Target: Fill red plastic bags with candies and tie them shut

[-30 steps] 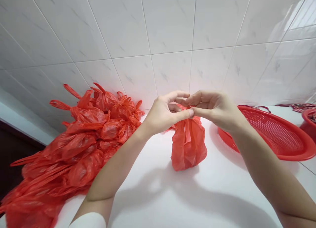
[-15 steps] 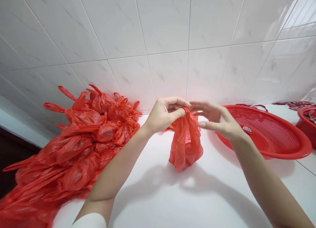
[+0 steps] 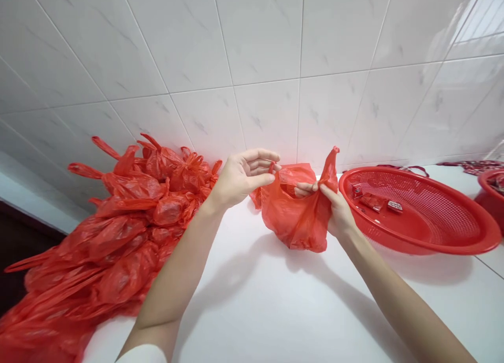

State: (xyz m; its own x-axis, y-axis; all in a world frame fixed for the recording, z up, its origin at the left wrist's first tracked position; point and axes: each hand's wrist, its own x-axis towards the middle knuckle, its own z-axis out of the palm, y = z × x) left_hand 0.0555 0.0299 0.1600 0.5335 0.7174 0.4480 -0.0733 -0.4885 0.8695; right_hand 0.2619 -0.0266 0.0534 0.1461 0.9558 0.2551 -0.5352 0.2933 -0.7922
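Observation:
A thin red plastic bag [image 3: 293, 216] is stretched between my two hands above the white tabletop. My left hand [image 3: 246, 177] pinches its left handle between thumb and fingers. On the other side, my right hand [image 3: 336, 203] grips the bag just below its right handle, which sticks up past the thumb. The bag's mouth gapes between the hands; what lies inside it is hidden. Behind it, more red plastic [image 3: 255, 196] lies on the table near the wall.
A heap of filled, knotted red bags [image 3: 134, 221] covers the left side. To the right stands a wide red basket [image 3: 425, 242] with a few small packets [image 3: 373, 201] in it. A second red container [image 3: 488, 195] is at the far right. White tiles [image 3: 268, 116] rise behind the table.
My right hand has closed on the bag's right side. The hands have drawn apart, my left hand moving left, and the bag has spread from a bunched hanging shape to an opened one.

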